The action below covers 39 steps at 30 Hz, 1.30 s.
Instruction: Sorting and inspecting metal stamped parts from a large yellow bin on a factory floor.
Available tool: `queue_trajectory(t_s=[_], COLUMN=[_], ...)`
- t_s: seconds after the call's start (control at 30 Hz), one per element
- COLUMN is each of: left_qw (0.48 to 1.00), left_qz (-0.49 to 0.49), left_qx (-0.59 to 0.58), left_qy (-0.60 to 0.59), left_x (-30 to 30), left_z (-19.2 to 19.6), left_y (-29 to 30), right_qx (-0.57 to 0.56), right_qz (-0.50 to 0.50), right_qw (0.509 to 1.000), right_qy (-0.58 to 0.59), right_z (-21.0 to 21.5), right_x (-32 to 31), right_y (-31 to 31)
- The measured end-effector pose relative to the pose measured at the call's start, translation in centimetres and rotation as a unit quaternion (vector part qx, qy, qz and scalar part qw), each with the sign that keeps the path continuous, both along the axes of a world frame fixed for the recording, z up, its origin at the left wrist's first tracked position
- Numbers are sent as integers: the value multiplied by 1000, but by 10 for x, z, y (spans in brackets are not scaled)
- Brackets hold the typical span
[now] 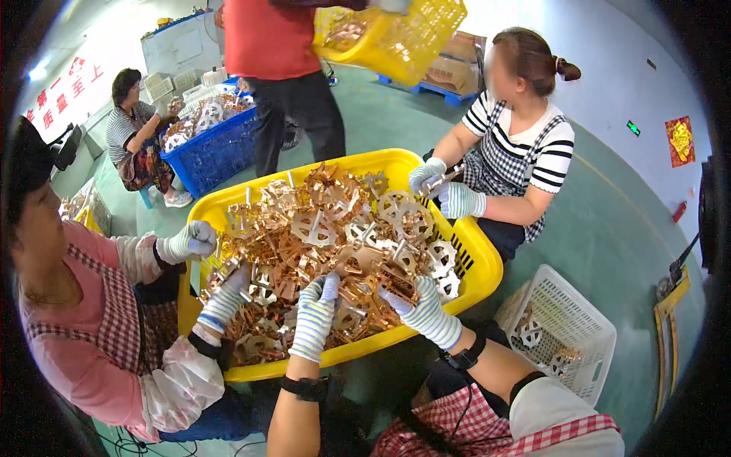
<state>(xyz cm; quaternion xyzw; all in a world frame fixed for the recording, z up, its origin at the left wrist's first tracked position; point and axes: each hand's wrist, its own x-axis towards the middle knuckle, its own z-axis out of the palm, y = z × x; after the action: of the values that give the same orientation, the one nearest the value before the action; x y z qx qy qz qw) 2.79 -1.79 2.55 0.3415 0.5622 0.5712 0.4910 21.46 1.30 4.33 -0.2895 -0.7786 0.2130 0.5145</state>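
Head view: your red-and-white checked apron point(457, 415) lay nearest, on the near side of the large yellow plastic tub point(481, 266). Your left hand point(314, 312), in a striped knit glove, reached over the tub's near rim, its fingers bent close together against the heap of copper-coloured and silver metal parts point(304, 236) that filled the tub. You had your right hand point(428, 314), gloved alike, further right inside the same rim, its fingers partly spread against copper-coloured pieces. I cannot tell whether either hand had closed on a part.

Right of the tub, a white slatted plastic crate point(586, 327) held a few metal parts. At the tub's left end, a co-worker in a pink top point(84, 388) had both gloved hands at the heap. At its far right corner, a co-worker in a black-and-white striped top point(541, 156) held a slim silver-coloured piece point(444, 181).

Beyond the tub, a standing person in a red top point(266, 38) held a yellow perforated basket point(411, 46). Beyond its far left side stood a blue plastic crate point(217, 156) of metal parts, with a seated person point(126, 129) beside it.
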Motion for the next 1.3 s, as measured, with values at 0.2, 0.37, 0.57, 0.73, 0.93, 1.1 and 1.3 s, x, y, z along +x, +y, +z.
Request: queue_trajectory(t_s=[0.2,0.37,0.57,0.73,0.93,1.1,1.3], left_qw=[991,979,998,856,986,989,992], left_qz=[26,26,15,46,-147,55,-16], left_qx=[91,76,17,44,43,70,41], left_qy=[94,187,53,513,68,-119,116], left_x=[2,-11,-14,-34,-20,-15,8], left_z=[-10,-8,3,-10,-4,-2,-26], left_y=[6,6,-1,-2,6,-5,-2], right_qx=[-64,-77,-111,-251,-12,-510,-342], right_qz=[58,58,-35,-65,230,360,109], right_qw=[995,995,993,966,952,721,923], right_qy=[-45,17,1,-7,-202,300,136], right_z=[-9,-7,-2,1,-44,-6,-22], right_x=[2,-11,-17,12,39,5,-12], right_y=[3,4,2,40,58,36,1])
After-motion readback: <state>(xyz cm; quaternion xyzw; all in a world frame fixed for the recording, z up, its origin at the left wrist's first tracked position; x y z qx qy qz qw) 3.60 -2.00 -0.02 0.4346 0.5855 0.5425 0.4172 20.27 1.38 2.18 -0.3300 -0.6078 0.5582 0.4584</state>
